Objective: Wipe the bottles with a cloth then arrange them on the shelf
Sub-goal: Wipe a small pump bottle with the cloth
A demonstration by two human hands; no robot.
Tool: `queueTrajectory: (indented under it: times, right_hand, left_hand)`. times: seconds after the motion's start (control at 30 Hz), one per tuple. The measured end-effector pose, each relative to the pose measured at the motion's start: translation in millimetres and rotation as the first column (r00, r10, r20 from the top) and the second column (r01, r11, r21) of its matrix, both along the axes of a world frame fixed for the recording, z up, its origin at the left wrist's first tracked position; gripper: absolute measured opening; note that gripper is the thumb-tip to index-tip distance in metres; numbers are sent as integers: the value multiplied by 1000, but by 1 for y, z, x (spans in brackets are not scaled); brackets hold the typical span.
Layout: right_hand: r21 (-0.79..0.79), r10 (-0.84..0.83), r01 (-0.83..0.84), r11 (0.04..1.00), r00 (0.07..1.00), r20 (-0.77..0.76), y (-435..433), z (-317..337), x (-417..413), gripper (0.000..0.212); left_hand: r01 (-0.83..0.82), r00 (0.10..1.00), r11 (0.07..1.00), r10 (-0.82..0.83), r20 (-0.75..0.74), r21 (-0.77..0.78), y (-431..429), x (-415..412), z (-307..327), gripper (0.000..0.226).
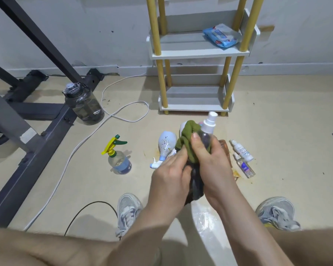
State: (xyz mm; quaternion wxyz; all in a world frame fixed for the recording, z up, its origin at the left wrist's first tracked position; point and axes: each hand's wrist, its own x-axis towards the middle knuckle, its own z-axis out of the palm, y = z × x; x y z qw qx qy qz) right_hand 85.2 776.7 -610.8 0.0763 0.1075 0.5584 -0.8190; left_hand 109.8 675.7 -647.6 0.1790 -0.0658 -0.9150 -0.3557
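Right hand gripping a clear spray bottle upright, left hand clutching a green cloth against it, shelf standing behind

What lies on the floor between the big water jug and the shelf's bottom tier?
The head view shows a loop of white cable on the floor between the water jug and the shelf; nothing else lies there.

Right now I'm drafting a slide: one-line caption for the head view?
Left hand and right hand wipe a spray bottle with a green cloth by the shelf.
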Motion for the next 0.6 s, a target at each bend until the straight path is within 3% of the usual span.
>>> queueTrajectory:
  times: [0.07,0.17,0.27,0.3,0.37,0.47,0.53,0.6]
  right_hand:
    - [78,-7,12,997,998,-60,2,3,0,19]
    - [244,7,26,970,991,-132,4,8,-1,21]
    - [470,79,46,881,967,-243,12,7,-2,16]
    - [562,118,67,825,951,-287,13,6,-1,10]
    - [652,192,86,754,919,-343,13,8,5,18]
    - [650,345,-26,760,863,-370,13,14,10,36]
    - [764,463,-76,640,832,-305,16,18,9,58]
    - [921,558,-46,386,807,-193,10,17,11,74]
  left_hand:
    - [37,999,999,-37,-38,-12,-3,-8,14,39]
    - [42,989,968,-76,127,247,-6,-10,36,49]
    - [-49,946,747,-177,270,663,-11,-11,55,41]
    - [-102,962,720,-104,253,686,-14,-14,59,30]
    - [-151,976,769,15,218,622,-19,-18,69,22]
    - [-158,949,802,-37,312,576,-20,-21,75,30]
    - [-218,936,766,-11,351,605,-22,-22,77,32]
    - [-269,929,726,21,370,633,-25,-23,77,22]
